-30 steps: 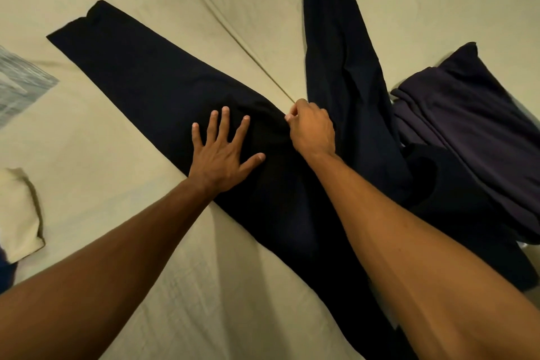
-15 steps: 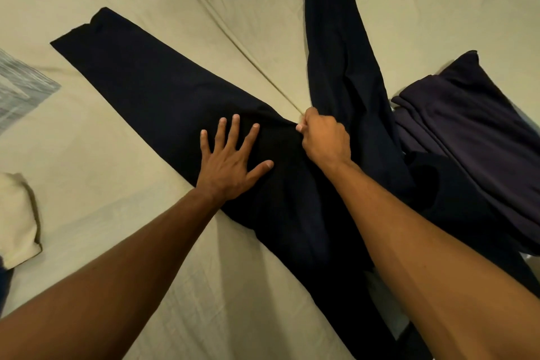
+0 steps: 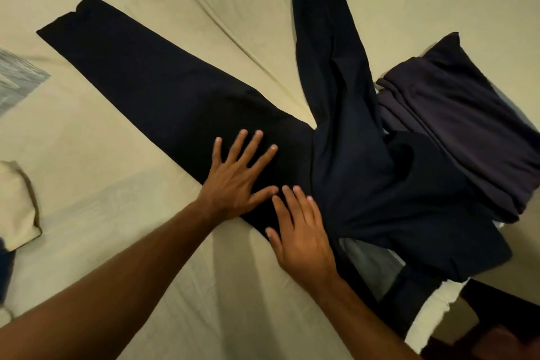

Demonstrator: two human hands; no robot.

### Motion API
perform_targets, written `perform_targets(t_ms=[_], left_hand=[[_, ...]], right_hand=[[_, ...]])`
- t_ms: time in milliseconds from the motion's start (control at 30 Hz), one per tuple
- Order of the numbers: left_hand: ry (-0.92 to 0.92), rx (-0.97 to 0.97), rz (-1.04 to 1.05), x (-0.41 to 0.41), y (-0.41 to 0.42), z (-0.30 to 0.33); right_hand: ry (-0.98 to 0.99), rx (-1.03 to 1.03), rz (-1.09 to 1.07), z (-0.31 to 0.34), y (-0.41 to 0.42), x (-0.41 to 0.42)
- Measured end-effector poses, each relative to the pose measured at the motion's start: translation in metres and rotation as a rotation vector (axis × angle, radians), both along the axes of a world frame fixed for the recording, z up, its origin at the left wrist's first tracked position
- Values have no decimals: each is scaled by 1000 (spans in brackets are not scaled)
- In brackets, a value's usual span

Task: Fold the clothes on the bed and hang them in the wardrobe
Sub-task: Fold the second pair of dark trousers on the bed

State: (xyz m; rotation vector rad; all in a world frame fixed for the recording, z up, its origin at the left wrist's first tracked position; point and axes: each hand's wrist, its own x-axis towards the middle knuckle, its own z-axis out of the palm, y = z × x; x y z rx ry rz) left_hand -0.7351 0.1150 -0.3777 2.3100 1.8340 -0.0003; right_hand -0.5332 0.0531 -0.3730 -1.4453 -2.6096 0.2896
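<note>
Head view looks down over a bed (image 3: pixel 122 242) covered in a pale yellow-green sheet, with dark navy trousers (image 3: pixel 163 90) spread across it in a V. One leg runs up and away to the left of the fingers and lies flat; the other leg runs straight up beyond the right hand and its far end is cut off by the top edge. The waist end is hard to read: it bunches in folds to the right of the hands, and dark cloth on dark cloth hides where the trousers end. Just beyond that bunch, to the right, sits a pile of folded dark purple clothes (image 3: pixel 455 114), partly overlapped by the trousers. At the lower right a strip of white bedding and a dark wooden edge show, too blurred to name. At far left a cream cloth (image 3: pixel 17 207) and a grey patterned fabric (image 3: pixel 17 79) are both cut by the frame.

The left hand (image 3: pixel 233 181) lies palm down on the flat leg, fingers (image 3: pixel 257 140) straight and spread wide, gripping nothing. The right hand (image 3: pixel 301 231) lies flat beside it on the same cloth near the crotch, fingers straight and close together, its fingertips almost meeting the left thumb. Neither hand holds anything.
</note>
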Motion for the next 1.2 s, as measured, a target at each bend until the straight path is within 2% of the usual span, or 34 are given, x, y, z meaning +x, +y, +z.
perform_targets(t_ms=[167,300,400,600,700,800,867,933,1067,1133,1200], left_hand=[[5,-22,-123,-5,-21,2],[62,-62,-323,-11,-47,9],[96,-23,-360,-7,-58,7],[100,-6,-349,-5,-72,9],[107,-91,-319,-9,-81,10],[80,-153,-291,-4,-82,17],[49,-115,-290,2,-80,23],[14,-54,-272,10,-72,30],[-77,32,-196,38,-32,56],[-118,65,-154,55,-6,69],[-164,100,-101,73,20,82]], right_hand=[[-74,-75,-57,-1,-49,28],[-161,17,-65,5,-74,48],[-209,58,-125,18,-79,57],[-327,-156,-195,36,-79,67],[-397,-317,-176,43,-81,66],[-328,-505,-97,65,-66,69],[-163,-602,-147,82,-52,74],[-44,-466,-217,95,-31,81],[-15,70,-442,114,34,107],[-86,75,-608,120,63,128],[-177,-121,-727,116,78,147]])
